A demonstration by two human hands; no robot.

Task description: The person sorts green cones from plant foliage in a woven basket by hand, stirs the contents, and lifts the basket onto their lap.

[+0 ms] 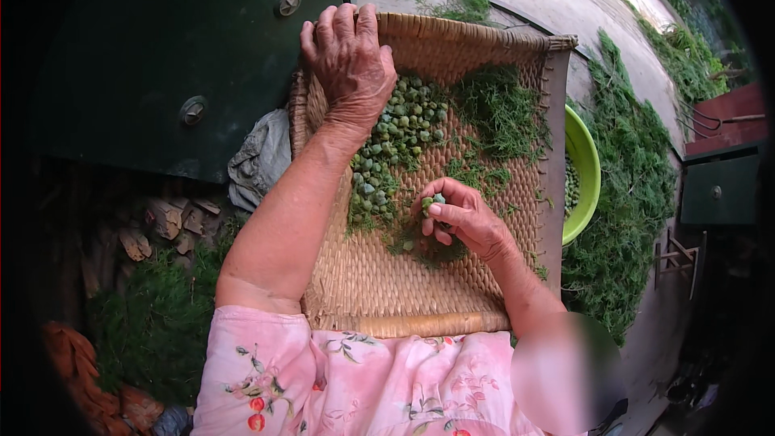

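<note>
A woven winnowing basket (387, 287) lies across my lap, its wooden lip on the right. My left hand (349, 69) is hooked over its far left rim, the fingertips hidden beyond the edge. Beneath that forearm and wrist spreads a heap of small green seed cones (408, 117), partly covered by the arm. Feathery green sprigs (504, 109) lie in the far right of the basket. Above the weave, my right hand (468, 214) is closed around a few green cones (430, 203), pinched at thumb and fingertips; the palm is hidden.
A lime-green basin (591, 182) with cones inside stands just right of the basket. Cut evergreen branches (622, 218) cover the ground beyond it. On the left are a dark green door (161, 40), a grey cloth (260, 157), split firewood (168, 216) and more greenery (153, 315).
</note>
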